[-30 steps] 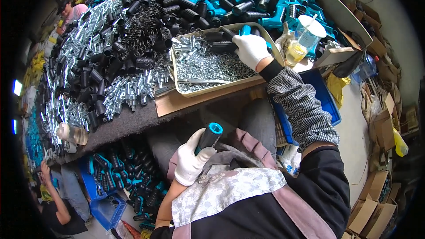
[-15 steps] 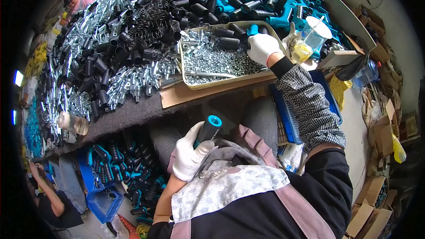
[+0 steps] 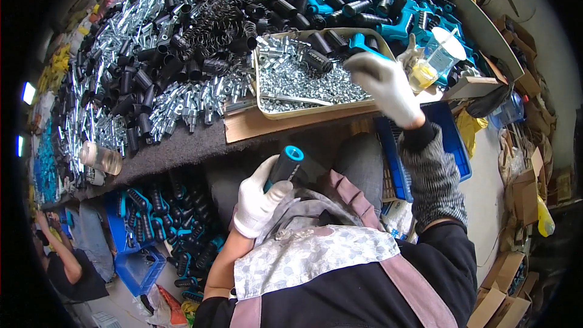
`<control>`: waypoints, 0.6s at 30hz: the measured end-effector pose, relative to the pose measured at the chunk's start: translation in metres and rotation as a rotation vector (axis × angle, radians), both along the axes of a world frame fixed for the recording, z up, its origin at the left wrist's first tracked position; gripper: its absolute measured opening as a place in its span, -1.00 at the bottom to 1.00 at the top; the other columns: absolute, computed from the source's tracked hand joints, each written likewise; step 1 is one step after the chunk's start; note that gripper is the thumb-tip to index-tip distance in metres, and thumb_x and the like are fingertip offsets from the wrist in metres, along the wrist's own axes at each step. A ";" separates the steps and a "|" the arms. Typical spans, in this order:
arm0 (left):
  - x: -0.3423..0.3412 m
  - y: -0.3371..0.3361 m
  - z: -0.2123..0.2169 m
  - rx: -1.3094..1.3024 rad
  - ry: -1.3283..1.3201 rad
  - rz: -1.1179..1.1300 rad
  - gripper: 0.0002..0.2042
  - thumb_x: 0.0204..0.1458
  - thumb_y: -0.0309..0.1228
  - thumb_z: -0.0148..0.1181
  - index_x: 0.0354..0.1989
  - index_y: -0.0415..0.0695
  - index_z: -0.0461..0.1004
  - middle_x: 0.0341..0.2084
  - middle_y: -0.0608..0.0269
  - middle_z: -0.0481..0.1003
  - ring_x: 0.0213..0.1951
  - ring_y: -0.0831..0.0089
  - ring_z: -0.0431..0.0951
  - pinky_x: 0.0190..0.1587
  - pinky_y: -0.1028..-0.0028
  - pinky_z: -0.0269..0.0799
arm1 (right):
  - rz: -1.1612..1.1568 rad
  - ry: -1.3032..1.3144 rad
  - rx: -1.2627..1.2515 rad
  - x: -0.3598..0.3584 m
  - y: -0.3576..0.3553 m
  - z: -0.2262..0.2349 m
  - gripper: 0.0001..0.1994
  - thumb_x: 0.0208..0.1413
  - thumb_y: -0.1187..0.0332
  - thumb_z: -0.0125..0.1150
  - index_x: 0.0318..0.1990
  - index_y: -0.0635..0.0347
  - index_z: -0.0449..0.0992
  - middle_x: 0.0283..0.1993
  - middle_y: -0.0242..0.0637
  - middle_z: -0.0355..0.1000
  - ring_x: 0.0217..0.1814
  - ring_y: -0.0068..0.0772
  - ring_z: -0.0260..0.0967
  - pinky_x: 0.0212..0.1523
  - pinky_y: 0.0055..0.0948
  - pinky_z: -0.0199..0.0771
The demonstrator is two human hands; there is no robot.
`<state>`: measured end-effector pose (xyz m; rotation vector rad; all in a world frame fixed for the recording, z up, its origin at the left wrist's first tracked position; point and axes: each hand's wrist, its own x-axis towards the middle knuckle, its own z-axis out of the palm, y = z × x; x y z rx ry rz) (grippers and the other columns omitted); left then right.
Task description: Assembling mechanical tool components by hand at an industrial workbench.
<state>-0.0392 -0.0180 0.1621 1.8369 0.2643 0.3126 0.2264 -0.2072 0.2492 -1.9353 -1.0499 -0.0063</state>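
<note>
Black coil springs (image 3: 212, 29) are heaped on the bench (image 3: 173, 153). Below its edge, fingers of the gloved left hand (image 3: 255, 205) are wrapped around a teal-ringed black cylinder (image 3: 283, 169). Small metal parts (image 3: 310, 86) are contained in a cream tray (image 3: 322, 111). Over its right end, the gloved right hand (image 3: 387, 90) is blurred; whether its fingers hold anything cannot be told.

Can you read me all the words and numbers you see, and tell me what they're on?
None can be read clearly; there are only marks:
Clear cup: small print, too blurred to read.
Black tube in the left hand: pale marks, too small to read.
White bag: blue print, too small to read.
</note>
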 end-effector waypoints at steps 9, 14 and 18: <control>0.019 0.000 0.025 0.197 -0.087 -0.115 -0.38 0.08 0.03 0.33 0.11 -0.28 0.45 -0.26 -0.06 0.61 -0.21 0.30 0.67 -0.16 0.38 0.52 | 0.354 -0.037 -0.036 -0.076 0.012 -0.013 -0.90 0.14 0.51 0.18 -0.21 0.23 0.56 -0.28 -0.13 0.53 -0.20 -0.09 0.54 -0.15 -0.29 0.53; 0.018 0.005 0.020 0.375 -0.140 -0.162 -0.43 0.06 -0.06 0.38 0.10 -0.25 0.46 -0.30 0.00 0.60 -0.26 0.36 0.66 -0.19 0.40 0.52 | 0.438 0.131 -0.061 -0.087 0.023 -0.027 -0.82 0.22 0.26 0.18 -0.15 0.16 0.49 -0.32 -0.11 0.51 -0.25 0.02 0.52 -0.21 -0.20 0.51; 0.007 0.001 0.022 0.126 -0.089 -0.046 -0.38 0.05 -0.06 0.40 0.13 -0.29 0.44 -0.27 0.10 0.60 -0.24 0.52 0.57 -0.14 0.48 0.49 | 0.188 -0.318 0.105 -0.010 0.022 -0.012 -0.67 0.16 0.22 0.26 0.00 0.20 0.52 -0.10 -0.06 0.52 -0.04 0.01 0.50 -0.03 -0.20 0.50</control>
